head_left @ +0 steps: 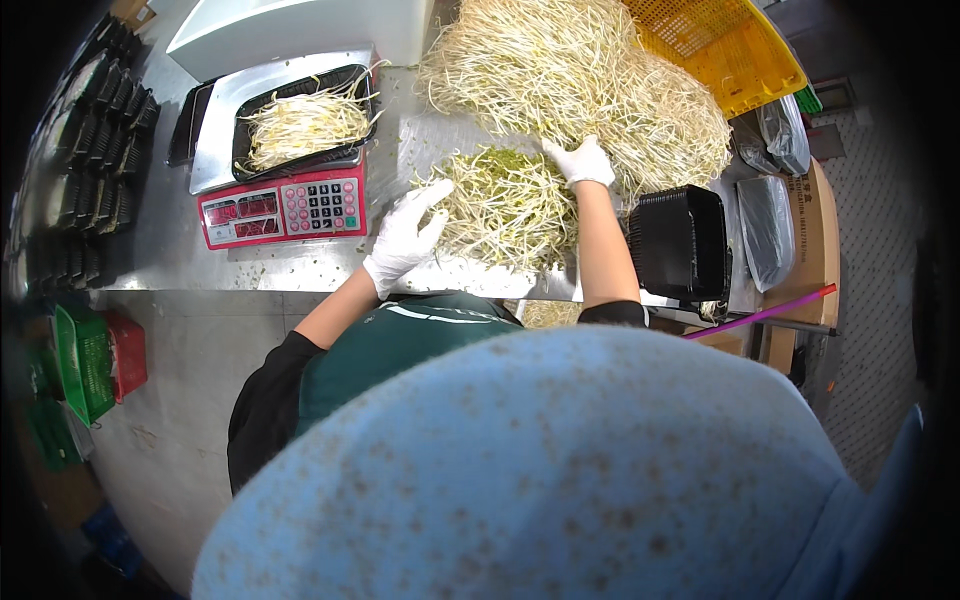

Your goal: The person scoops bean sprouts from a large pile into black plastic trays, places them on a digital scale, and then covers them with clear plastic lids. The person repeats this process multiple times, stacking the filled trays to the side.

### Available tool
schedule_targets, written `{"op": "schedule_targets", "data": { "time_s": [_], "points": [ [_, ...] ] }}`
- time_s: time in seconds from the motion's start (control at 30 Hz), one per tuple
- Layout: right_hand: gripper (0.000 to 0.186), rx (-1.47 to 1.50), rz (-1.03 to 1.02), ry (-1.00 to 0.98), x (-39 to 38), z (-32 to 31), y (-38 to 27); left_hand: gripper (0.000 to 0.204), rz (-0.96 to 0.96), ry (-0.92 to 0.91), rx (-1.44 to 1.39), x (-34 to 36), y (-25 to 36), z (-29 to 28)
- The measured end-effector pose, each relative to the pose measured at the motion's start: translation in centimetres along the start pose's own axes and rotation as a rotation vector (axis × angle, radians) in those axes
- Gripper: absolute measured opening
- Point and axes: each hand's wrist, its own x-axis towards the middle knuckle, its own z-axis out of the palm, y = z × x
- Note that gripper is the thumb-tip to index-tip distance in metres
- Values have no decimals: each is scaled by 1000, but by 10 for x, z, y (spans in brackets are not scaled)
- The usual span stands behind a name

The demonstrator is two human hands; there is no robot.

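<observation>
A smaller heap of bean sprouts (510, 215), with green bits among the pale stems, lies on the metal table between my two hands. My left hand (405, 240), in a white glove, rests against its left edge with thumb and fingers apart. At its upper right is my white-gloved right hand (582, 165), thumb apart from the fingers, touching where this heap meets a much larger pile of bean sprouts (540, 65). Some right fingertips are partly hidden in the stems. Left of my hands, a black tray (243, 140) of bean sprouts sits on a red scale (282, 210).
Stacked black trays (680, 240) stand right of my right arm, near plastic bags (766, 230) and a cardboard box (820, 240). A yellow basket (735, 55) is at the far right, a white container (300, 35) at the back. More black trays (100, 140) are stacked at far left.
</observation>
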Motion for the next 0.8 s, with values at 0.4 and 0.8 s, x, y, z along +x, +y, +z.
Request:
{"op": "schedule_targets", "data": {
  "time_s": [0.4,0.8],
  "points": [
    [33,587,-301,-364,-58,-14,104,43,-162,-24,-92,-13,-20,-10],
    [67,470,-795,8,-164,-3,36,102,190,-617,153,35,4,12]
  ]
}}
